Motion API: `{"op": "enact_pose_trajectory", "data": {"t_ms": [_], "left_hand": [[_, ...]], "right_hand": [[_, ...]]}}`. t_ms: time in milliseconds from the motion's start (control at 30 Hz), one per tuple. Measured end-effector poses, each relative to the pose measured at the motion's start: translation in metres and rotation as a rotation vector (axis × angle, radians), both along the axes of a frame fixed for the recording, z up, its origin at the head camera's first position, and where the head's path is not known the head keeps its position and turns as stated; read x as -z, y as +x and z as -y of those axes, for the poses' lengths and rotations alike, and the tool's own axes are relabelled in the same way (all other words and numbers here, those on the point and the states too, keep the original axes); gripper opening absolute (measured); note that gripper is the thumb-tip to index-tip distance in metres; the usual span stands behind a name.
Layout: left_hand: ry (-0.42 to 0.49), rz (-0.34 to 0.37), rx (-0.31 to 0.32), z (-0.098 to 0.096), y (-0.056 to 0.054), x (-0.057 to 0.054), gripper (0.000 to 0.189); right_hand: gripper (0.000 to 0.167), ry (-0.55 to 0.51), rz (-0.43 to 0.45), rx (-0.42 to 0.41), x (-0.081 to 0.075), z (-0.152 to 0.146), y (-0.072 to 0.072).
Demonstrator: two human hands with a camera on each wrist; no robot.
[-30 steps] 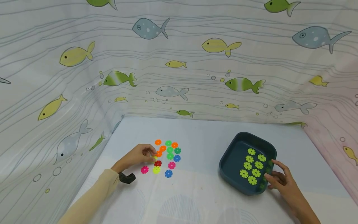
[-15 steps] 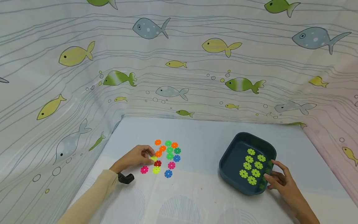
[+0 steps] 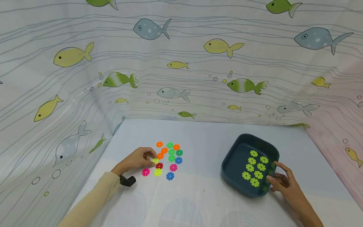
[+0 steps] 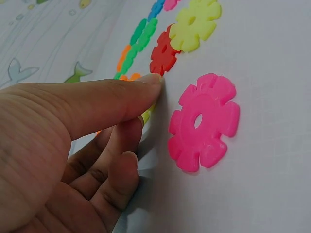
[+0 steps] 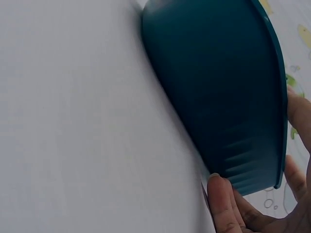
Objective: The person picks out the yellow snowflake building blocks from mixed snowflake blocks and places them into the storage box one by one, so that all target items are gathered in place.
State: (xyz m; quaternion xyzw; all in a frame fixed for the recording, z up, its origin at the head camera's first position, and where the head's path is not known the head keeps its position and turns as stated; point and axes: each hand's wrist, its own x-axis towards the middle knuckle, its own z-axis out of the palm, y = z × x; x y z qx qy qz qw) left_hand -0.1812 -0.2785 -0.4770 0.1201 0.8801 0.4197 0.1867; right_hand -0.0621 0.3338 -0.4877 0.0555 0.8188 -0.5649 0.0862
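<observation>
My left hand (image 3: 139,157) pinches a yellow notched plastic disc (image 3: 155,160) between thumb and fingers at the left of the loose discs. Most of that disc is hidden behind the thumb in the left wrist view, where a yellow edge (image 4: 147,114) shows. Close beside the fingertips lie a red disc (image 3: 159,165), another yellow disc (image 3: 158,172) and a pink disc (image 4: 204,124). At the right, my right hand (image 3: 287,184) grips the near right side of a dark teal tub (image 5: 218,92), thumb and fingers at its rim and wall. Several yellow-green discs (image 3: 251,160) lie inside it.
Orange discs (image 3: 159,144), green discs (image 3: 171,152), blue discs (image 3: 170,176) and a second pink disc (image 3: 173,167) are spread flat on the white table (image 3: 198,195). Fish-patterned cloth (image 3: 181,78) walls the back and sides. A black device (image 3: 127,180) sits at the left wrist.
My left hand has drawn back very slightly to the left, its fingertips still at the yellow disc. The right hand and tub have stayed in place.
</observation>
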Motion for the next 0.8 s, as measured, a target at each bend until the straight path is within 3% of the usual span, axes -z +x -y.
{"op": "enact_pose_trajectory", "data": {"t_ms": [433,800], "left_hand": [[-0.052,-0.047,0.037,-0.0026,-0.0022,-0.0034,0.033],[-0.036,-0.034,0.014,0.0002,0.0001,-0.005,0.032]], "right_hand": [[0.08,0.006,-0.014,0.005,0.0001,-0.0001,-0.0004],[0.08,0.006,-0.027,-0.001,-0.0012,0.0021,0.0003]]}}
